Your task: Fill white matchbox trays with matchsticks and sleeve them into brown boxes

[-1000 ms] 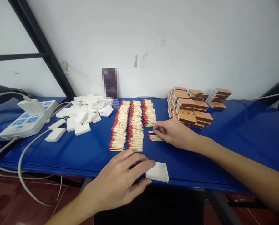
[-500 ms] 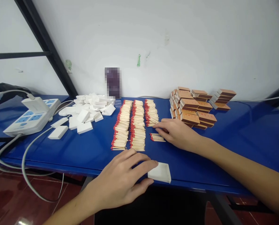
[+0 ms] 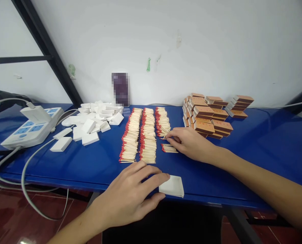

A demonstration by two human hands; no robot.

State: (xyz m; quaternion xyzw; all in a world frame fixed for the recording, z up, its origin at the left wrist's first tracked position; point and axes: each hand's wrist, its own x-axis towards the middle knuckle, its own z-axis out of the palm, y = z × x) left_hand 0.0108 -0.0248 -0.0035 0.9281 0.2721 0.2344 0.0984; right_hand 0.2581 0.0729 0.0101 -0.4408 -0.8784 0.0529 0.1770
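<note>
My left hand [image 3: 130, 196] rests at the near edge of the blue table [image 3: 255, 152], its fingers closed on the side of a white matchbox tray [image 3: 171, 186]. My right hand [image 3: 189, 142] reaches to the rows of red-tipped matches [image 3: 148, 134] and pinches a match at the near end of the third row. A small bunch of matches [image 3: 168, 148] lies just under its fingers.
A heap of white trays [image 3: 95, 120] lies at the left. Stacks of orange matchbox sleeves [image 3: 209, 115] stand at the right rear. A white power strip [image 3: 29, 127] with grey cables [image 3: 24, 169] sits at the far left. A dark blurred object [image 3: 120, 88] leans on the wall.
My right hand has shifted slightly from the small bunch up to the end of the third row. My left hand stays on the tray.
</note>
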